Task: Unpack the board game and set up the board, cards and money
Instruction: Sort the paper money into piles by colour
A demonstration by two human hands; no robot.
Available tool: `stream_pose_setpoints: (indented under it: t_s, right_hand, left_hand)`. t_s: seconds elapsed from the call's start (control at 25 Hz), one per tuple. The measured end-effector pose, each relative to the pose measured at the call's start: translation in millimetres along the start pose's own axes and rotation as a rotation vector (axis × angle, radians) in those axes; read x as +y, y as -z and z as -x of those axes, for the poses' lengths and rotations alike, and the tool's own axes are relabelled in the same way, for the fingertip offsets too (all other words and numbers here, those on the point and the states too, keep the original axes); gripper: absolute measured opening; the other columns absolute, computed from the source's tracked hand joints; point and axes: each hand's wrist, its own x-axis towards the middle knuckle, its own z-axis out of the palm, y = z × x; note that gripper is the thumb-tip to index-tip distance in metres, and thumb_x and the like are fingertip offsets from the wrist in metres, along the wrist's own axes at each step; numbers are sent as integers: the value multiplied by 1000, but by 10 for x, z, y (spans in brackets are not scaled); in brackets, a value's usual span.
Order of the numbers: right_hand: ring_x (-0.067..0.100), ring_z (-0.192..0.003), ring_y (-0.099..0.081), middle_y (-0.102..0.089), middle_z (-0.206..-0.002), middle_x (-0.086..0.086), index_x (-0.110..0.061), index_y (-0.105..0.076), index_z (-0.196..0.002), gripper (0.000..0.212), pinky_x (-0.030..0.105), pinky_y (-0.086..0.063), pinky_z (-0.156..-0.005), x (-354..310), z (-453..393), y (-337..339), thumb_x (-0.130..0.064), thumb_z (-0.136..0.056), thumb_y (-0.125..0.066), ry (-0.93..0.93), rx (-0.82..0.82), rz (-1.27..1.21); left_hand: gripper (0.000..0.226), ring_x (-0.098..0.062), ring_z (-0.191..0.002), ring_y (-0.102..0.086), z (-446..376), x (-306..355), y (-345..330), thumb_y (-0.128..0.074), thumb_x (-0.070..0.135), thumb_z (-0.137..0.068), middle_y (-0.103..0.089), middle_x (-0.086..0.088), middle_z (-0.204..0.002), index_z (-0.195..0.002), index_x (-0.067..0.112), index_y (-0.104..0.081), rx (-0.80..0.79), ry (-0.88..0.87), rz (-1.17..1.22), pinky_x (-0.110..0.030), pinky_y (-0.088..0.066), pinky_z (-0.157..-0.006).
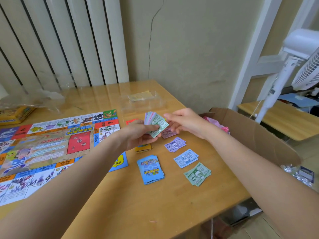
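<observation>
left hand (138, 133) grips money wad (155, 123), right hand (183, 123) pinching top.

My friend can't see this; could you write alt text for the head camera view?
Two hands hold a fanned wad of play money above a wooden table, left hand gripping, right hand pinching. Sorted money piles, a blue card deck and the game board lie below.

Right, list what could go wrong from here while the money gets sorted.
1. The green pile lies near the table's right edge; the right forearm passing above might sweep it off.
2. The left hand holds a fanned wad of notes while the right hand picks at it; several could slip out together.
3. The fan stands close; if running, loose notes may scatter.
</observation>
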Motion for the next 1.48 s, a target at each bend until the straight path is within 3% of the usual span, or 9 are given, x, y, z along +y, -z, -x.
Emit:
stream_pose_setpoints:
  t_s: [0.08,0.2,0.28,0.4,0.52,0.84,1.08,1.36,1.48]
  right_hand:
    - [11,-51,-53,-60,-61,5,-7,-63,-76,12,19,-41,-47,-52,72,-20,-15,-83,-69,28,-68,41]
    - [6,-42,-50,-59,-48,-3,-8,-59,-72,14,15,-39,-42,-82,152,-35,-5,-81,-70,42,-28,46]
    - [4,-39,-50,-59,-44,-5,-7,-59,-73,13,14,-38,-41,-96,204,-30,-4,-80,-70,51,-21,13]
    - [4,-39,-49,-60,-48,-2,-8,-60,-77,12,15,-37,-41,-112,288,-23,-5,-79,-71,50,-8,-18]
    - [9,-41,-46,-59,-49,0,-9,-60,-76,14,16,-36,-42,-134,373,-15,-4,-77,-73,32,-7,13]
    - [5,-43,-50,-60,-54,-2,-13,-63,-64,20,16,-33,-40,-156,656,77,-21,-79,-74,-23,-164,255]
    - [4,-41,-39,-52,-52,-2,-13,-59,-58,26,14,-28,-37,-48,901,299,-18,-80,-72,-214,-285,447]
    - [15,-46,-36,-45,-52,-1,-15,-48,-56,42,24,-29,-48,29,1021,261,-45,-75,-72,-356,-259,1009]
    - [14,-45,-34,-42,-52,-2,-15,-49,-60,45,21,-27,-43,-101,993,260,-52,-79,-65,-280,-162,871]
  left_hand:
    - [5,-9,-58,-68,34,-1,-32,-57,9,-91,-70,-5,-66,-93,7,-61,-37,5,21,-19,-57,-59]
    - [18,-14,-64,-70,114,18,-40,-52,18,-94,-70,-11,-80,-102,3,-60,-80,19,116,-24,-59,-62]
    - [18,-12,-61,-69,157,8,-35,-54,16,-93,-70,-9,-79,-105,3,-59,-50,-4,91,-21,-58,-57]
    - [5,-4,-54,-65,206,-18,-35,-61,10,-88,-69,-1,-68,-93,9,-62,17,-52,-2,-15,-54,-51]
    - [3,-4,-56,-65,275,-18,-68,-62,9,-87,-69,-1,-73,-90,10,-63,-7,-56,-57,-15,-54,-52]
    - [7,-7,-64,-69,429,-61,-193,-58,8,-90,-70,-4,-78,-94,8,-64,-112,-57,-147,-17,-57,-61]
    - [7,-5,-54,-66,542,-101,-302,-57,7,-90,-69,-3,-62,-87,8,-62,-124,-39,-159,-15,-56,-56]
    - [5,-5,-54,-65,571,-220,-348,-57,8,-90,-69,-3,-61,-88,10,-61,-102,-1,-158,-15,-54,-53]
    - [4,-4,-54,-64,557,-183,-322,-58,10,-90,-69,-3,-63,-91,10,-62,-104,-4,-166,-14,-53,-53]
